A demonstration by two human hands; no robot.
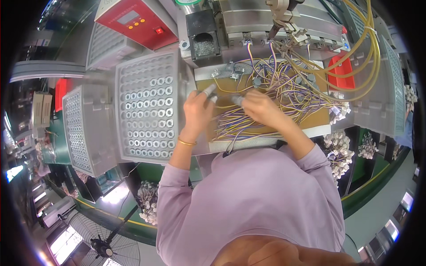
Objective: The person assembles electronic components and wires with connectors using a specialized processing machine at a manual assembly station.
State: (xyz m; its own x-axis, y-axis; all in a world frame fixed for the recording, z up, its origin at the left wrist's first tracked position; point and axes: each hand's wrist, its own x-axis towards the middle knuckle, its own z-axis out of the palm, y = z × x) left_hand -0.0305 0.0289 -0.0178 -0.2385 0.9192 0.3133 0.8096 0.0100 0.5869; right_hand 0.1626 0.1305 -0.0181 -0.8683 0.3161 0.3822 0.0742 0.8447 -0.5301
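Note:
My left hand (pixel 198 110), with pale covers on its fingertips, is over the left part of the brown work board (pixel 266 127). Its fingers are pinched together on something small that blur hides. Close by on the right, my right hand (pixel 261 107) is also pinched, its covered fingertips pointing toward the left hand; what it holds is too smeared to name. Beneath and beside both hands spreads a bundle of yellow, purple and white wires (pixel 242 125). Small metal parts (pixel 237 72) lie at the board's back edge, just beyond the fingers.
Left of the board stands a grey tray (pixel 119 111) with rows of metal rings. A red control box (pixel 140 22) and a black bin (pixel 203 29) of small bits stand behind. At the back right are a metal fixture (pixel 284 26), looped yellowish tubes (pixel 375 48) and a red bin (pixel 341 73).

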